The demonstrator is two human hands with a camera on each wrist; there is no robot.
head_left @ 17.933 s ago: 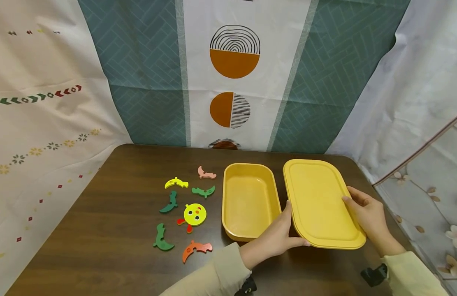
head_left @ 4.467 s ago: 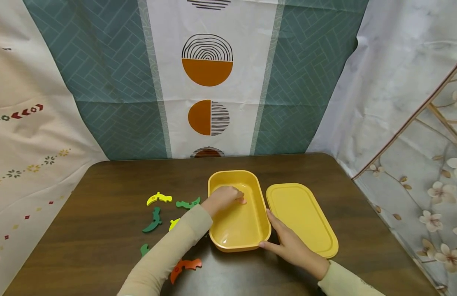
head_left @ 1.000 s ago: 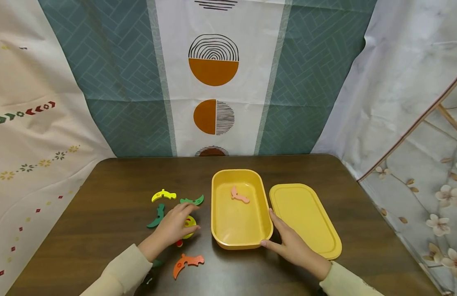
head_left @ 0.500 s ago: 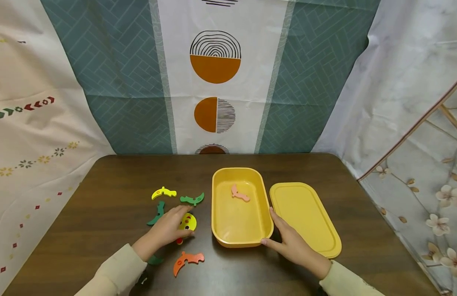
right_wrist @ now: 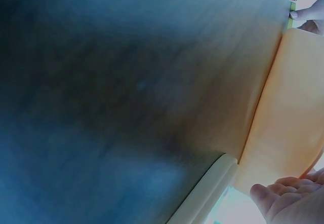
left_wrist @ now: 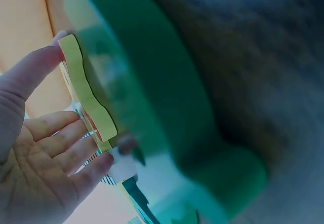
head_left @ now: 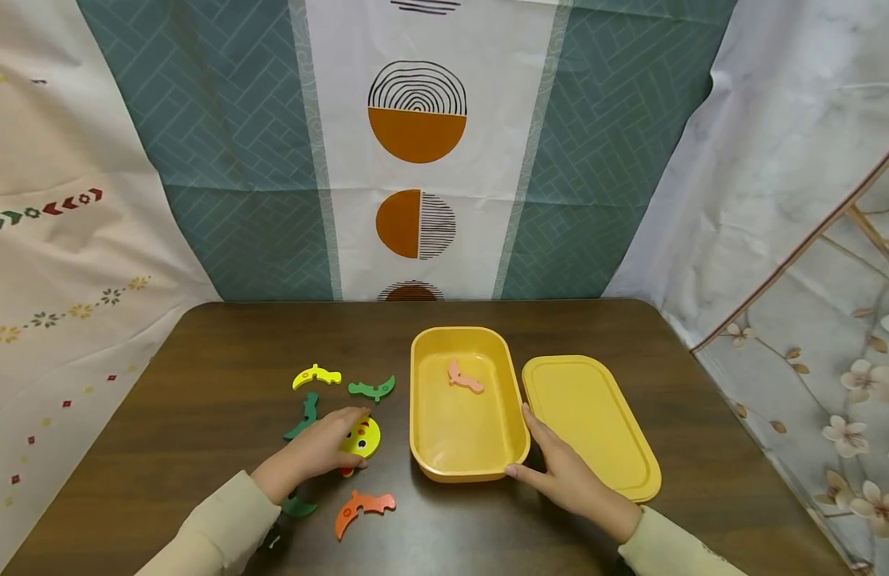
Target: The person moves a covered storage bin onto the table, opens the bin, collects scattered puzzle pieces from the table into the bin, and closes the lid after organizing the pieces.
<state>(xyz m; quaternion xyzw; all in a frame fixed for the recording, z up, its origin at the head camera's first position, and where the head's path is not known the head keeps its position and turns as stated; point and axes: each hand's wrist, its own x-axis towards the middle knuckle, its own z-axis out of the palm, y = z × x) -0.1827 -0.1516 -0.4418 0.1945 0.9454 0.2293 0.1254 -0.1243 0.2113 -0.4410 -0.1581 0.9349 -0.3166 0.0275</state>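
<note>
On the wooden table, my left hand is over a round yellow chick-face piece with red feet. Its thumb and fingers pinch the piece at opposite edges. In the left wrist view the yellow piece stands edge-on between thumb and fingers, behind a large blurred green curved piece. My right hand rests against the near right corner of a yellow plastic box, thumb at the near rim, fingers extended along the side wall. Inside the box lies a pink curved piece.
Around my left hand lie more curved pieces: yellow, green, dark green, another green partly under the sleeve, and orange. The flat yellow lid lies right of the box. Patterned cloths hang behind the table.
Earlier, the lid was lowered to the table from both hands and the left hand put the pink piece into the box. Lately the left hand has shifted slightly left and closed on the chick piece.
</note>
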